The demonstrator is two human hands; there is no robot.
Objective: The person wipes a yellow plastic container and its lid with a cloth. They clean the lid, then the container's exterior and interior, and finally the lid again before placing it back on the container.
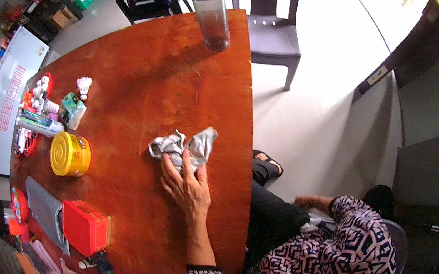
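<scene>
A crumpled grey cloth lies on the reddish-brown wooden table, near its right edge. My left hand rests palm down on the table with its fingers spread over the near part of the cloth, pressing it down. My right hand is off the table, lying on my dark trouser leg at my lap with nothing in it. Both of my sleeves have a dark blue and white pattern.
A clear water bottle with a blue lid stands at the table's far edge. On the left are a round yellow tin, a red box, a shuttlecock and several small packets. A dark plastic chair stands beyond the table.
</scene>
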